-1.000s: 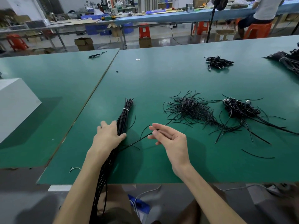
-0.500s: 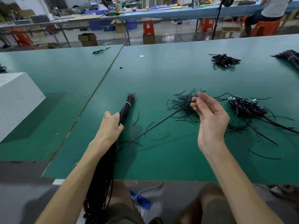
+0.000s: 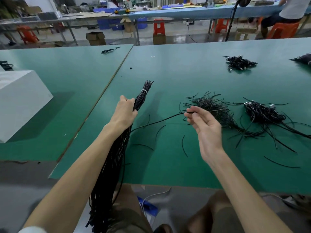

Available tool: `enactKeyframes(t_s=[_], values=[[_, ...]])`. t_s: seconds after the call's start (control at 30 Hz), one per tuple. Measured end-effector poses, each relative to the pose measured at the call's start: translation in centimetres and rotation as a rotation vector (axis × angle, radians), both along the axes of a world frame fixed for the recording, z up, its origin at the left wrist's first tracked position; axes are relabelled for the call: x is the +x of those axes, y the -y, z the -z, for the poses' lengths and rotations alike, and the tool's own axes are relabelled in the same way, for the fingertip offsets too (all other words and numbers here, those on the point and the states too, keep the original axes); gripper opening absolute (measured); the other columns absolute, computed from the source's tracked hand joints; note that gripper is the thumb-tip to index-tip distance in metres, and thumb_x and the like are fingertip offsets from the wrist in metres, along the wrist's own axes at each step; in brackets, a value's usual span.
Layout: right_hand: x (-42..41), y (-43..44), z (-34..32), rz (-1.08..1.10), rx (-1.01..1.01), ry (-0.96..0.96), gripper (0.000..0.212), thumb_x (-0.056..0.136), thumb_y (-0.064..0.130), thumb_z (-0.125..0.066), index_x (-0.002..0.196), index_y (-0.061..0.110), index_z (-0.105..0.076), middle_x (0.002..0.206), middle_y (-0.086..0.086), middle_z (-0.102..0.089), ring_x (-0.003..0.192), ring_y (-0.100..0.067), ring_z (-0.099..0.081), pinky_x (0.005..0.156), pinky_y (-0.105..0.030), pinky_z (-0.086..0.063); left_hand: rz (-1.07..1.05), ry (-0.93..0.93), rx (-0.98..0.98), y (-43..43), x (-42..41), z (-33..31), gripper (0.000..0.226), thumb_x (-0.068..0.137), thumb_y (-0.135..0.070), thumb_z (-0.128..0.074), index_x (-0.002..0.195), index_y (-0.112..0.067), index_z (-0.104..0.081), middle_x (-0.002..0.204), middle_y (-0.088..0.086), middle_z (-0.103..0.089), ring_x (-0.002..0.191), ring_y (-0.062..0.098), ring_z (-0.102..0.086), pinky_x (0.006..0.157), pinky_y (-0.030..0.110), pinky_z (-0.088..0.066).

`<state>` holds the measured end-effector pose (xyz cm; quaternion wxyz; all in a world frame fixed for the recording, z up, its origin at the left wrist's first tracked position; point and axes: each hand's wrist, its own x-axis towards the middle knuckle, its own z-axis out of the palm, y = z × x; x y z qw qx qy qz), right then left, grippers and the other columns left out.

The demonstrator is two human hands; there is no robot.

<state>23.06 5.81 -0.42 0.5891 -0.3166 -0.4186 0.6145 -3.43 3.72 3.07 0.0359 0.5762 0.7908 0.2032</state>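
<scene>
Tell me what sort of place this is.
Probably a cable-assembly workshop: long green workbenches, a tied wire bundle in the left hand, a single wire pinched by the right hand, heaps of cut wires, plastic stools and cartons behind.

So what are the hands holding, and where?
The left hand grips the tied cable bundle below its white tie; the right hand pinches one loose cable near its end.

Green workbench (image 3: 185, 73): heap of short black wires (image 3: 210, 105) at one o'clock, tangle of connector cables (image 3: 262, 113) at two. Stray wire pieces (image 3: 183, 145) lie close in at twelve, and a white box (image 3: 20, 101) sits at ten.
</scene>
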Motion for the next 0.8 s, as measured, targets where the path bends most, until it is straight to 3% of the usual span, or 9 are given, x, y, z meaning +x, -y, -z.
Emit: enactKeyframes(t_s=[0.2,0.37,0.43,0.5,0.6,0.7,0.8], values=[[-0.4,0.9,2.7,-0.048,0.025,0.180,0.035,0.099,-0.006,-0.058,0.129,0.011,-0.066,0.124,0.000,-0.073,0.119,-0.016,-0.068,0.108,-0.043,-0.051,0.013,-0.026,-0.114,-0.4,0.2,2.0,0.012,0.100,-0.006,-0.052,0.100,0.006,-0.053,0.115,0.022,-0.044,0.093,0.041,-0.054,0.093,0.046,-0.047],[-0.3,0.8,2.8,-0.069,0.048,0.200,0.042,0.100,-0.007,-0.055,0.136,0.014,-0.062,0.134,0.003,-0.067,0.124,-0.014,-0.065,0.109,-0.042,-0.051,0.065,-0.326,-0.084,-0.7,1.1,1.5,0.032,0.100,-0.034,-0.062,0.118,-0.008,-0.059,0.129,0.013,-0.043,0.121,0.033,-0.039,0.104,0.041,-0.030],[-0.1,0.8,2.8,-0.064,0.037,0.157,0.044,0.101,-0.007,-0.053,0.140,0.013,-0.058,0.140,0.004,-0.063,0.126,-0.014,-0.064,0.109,-0.039,-0.051,0.145,-0.242,-0.086,-0.7,1.7,1.0,0.037,0.100,-0.045,-0.060,0.112,-0.011,-0.066,0.118,0.008,-0.052,0.115,0.029,-0.049,0.100,0.040,-0.038],[0.1,0.8,2.8,-0.075,0.021,0.088,0.047,0.102,-0.008,-0.048,0.143,0.014,-0.055,0.144,0.006,-0.060,0.129,-0.014,-0.062,0.109,-0.037,-0.050,0.189,-0.210,-0.236,-0.4,2.1,0.8,0.041,0.098,-0.051,-0.061,0.104,-0.010,-0.068,0.109,0.006,-0.057,0.105,0.026,-0.056,0.093,0.040,-0.047],[0.1,0.8,2.6,-0.091,0.017,0.016,0.053,0.104,-0.010,-0.038,0.147,0.018,-0.052,0.146,0.011,-0.058,0.135,-0.014,-0.057,0.109,-0.036,-0.050,0.221,-0.243,-0.333,-0.2,2.1,1.2,0.030,0.098,-0.040,-0.065,0.103,-0.010,-0.064,0.107,0.004,-0.062,0.104,0.025,-0.058,0.087,0.038,-0.048],[0.1,0.8,2.5,-0.083,0.014,0.009,0.065,0.104,-0.011,-0.034,0.154,0.028,-0.043,0.152,0.013,-0.052,0.137,-0.013,-0.054,0.109,-0.036,-0.050,0.247,-0.227,-0.295,0.2,2.2,1.7,0.023,0.102,-0.034,-0.060,0.100,-0.012,-0.063,0.104,0.004,-0.067,0.097,0.027,-0.062,0.085,0.041,-0.050],[-0.2,1.0,2.3,-0.121,0.095,0.104,0.077,0.105,-0.009,-0.037,0.157,0.048,-0.030,0.160,0.010,-0.041,0.128,-0.016,-0.062,0.105,-0.035,-0.053,0.247,0.022,-0.144,0.2,2.4,1.8,0.020,0.101,-0.035,-0.062,0.095,-0.016,-0.064,0.090,-0.003,-0.067,0.082,0.017,-0.063,0.074,0.035,-0.051]])
